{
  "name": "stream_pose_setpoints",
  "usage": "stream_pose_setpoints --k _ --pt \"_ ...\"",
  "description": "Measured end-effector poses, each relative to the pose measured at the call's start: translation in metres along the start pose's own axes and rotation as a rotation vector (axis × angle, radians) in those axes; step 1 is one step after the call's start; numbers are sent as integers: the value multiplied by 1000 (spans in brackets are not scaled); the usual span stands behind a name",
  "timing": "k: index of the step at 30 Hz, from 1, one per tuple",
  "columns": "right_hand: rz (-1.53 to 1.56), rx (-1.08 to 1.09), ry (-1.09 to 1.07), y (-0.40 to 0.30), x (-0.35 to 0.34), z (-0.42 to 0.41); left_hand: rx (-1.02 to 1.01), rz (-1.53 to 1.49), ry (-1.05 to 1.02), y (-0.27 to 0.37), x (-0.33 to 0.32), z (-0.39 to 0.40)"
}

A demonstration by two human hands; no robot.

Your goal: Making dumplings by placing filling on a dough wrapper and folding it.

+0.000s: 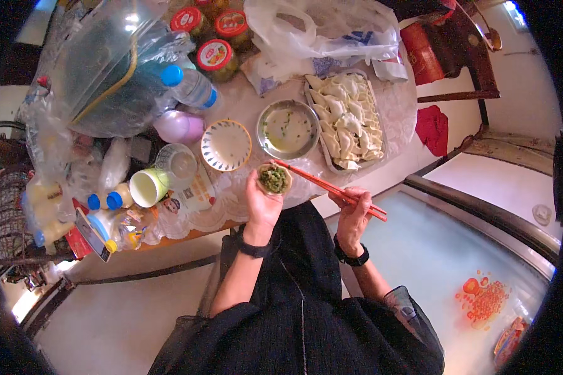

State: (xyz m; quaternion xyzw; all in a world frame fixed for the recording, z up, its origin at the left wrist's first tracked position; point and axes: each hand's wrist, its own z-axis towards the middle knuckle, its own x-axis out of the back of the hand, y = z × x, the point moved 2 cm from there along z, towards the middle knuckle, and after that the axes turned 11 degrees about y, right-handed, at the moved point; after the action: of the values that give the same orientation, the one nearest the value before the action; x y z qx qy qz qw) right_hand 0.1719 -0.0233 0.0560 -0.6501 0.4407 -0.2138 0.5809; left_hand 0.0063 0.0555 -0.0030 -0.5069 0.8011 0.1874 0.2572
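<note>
On the palm side of my left hand (265,206) rests a round dumpling wrapper with green chopped filling (274,179), held by the fingers. My right hand (353,211) grips red chopsticks (328,185), whose tips reach the wrapper's upper edge. Just beyond the wrapper stands a round metal bowl (315,140) with some liquid and green bits in it. Left of it is a white dish with a blue-marked rim (205,149). A tray (381,123) piled with folded dumplings lies to the right of the bowl.
Red-lidded glass jars (215,55), a blue-capped plastic bottle (192,88) and a plastic bag (328,28) are at the back. To the left are a yellow-green cup (148,187), a clear plastic cup (176,164) and a propped phone (93,234). A wooden chair (474,89) stands at the right.
</note>
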Motion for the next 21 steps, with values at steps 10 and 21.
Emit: stream_pose_setpoints --k 10,21 --pt "-2 -26 -169 -21 -21 15 -11 57 -172 1 -47 -15" --pt "62 -164 -141 -43 -37 22 20 -66 -102 17 -68 -30"
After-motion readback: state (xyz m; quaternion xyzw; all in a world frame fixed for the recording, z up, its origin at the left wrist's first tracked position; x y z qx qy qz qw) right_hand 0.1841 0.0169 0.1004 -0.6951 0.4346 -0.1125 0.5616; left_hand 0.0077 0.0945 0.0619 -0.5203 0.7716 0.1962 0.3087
